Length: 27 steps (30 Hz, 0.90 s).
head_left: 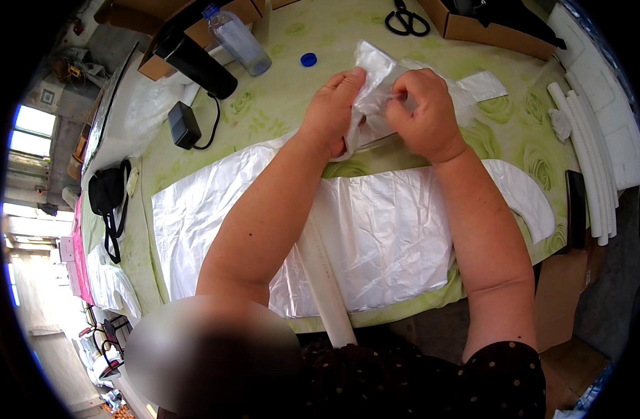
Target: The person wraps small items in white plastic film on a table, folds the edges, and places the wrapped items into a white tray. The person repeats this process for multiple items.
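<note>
Near edge: white tube (323, 279) seen running up from the lower edge, partly over flat white plastic sheeting (390, 241) spread on the bench (285, 105) (green floral cover). Approx. mid-bench: crumpled translucent plastic bag (376, 66) held up off the sheeting, betw. both hands. Bag gripped by L hand (336, 105), thumb on near face, other fingers mostly hidden behind; film hangs below and R of the thumb. R hand (425, 112) placed at the bag's R side; fingers curled, gap narrow, film touched; whether film is pinched can't be told. Bag contents, if any, can't be made out.

Farther, L: black adapter (185, 126) w/ cord; black cylinder (198, 66), inside not seen; clear bottle (240, 45), blue at top, liquid level can't be told. Loose blue cap (308, 60) seen R of bottle.

Far edge: cardboard box (498, 33), R, w/ black fabric (522, 21) in and over rim; black-handled scissors (407, 21) just L of it. Far L carton (156, 68): contents unclear.
</note>
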### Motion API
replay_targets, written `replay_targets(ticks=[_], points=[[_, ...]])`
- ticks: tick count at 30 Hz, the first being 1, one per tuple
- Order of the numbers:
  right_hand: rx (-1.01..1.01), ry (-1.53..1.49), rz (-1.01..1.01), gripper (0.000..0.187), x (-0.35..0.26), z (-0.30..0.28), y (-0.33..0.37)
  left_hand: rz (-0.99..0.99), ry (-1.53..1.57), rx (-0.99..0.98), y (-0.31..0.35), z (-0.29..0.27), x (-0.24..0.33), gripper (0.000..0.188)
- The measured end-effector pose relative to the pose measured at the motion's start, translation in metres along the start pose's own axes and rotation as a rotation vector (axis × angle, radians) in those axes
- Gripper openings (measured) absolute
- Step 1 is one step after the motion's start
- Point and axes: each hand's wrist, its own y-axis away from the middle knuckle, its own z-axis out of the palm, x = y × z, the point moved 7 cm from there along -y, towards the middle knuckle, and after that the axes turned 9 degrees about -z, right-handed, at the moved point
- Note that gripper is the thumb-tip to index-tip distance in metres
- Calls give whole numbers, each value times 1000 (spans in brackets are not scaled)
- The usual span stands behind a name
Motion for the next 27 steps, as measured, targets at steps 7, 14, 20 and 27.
replay_targets(ticks=[7,14,20,27], points=[[137,-22,93,16,11,-3,2,47,-87,22,-1,1,-1,37],[158,-472,561,19,28,15,18,51,-241,82,-1,-1,-3,39],[64,-420,713,27,35,17,23,98,-218,54,-1,2,-1,39],[188,-472,682,42,32,19,20,138,-312,59,-3,1,-2,37]])
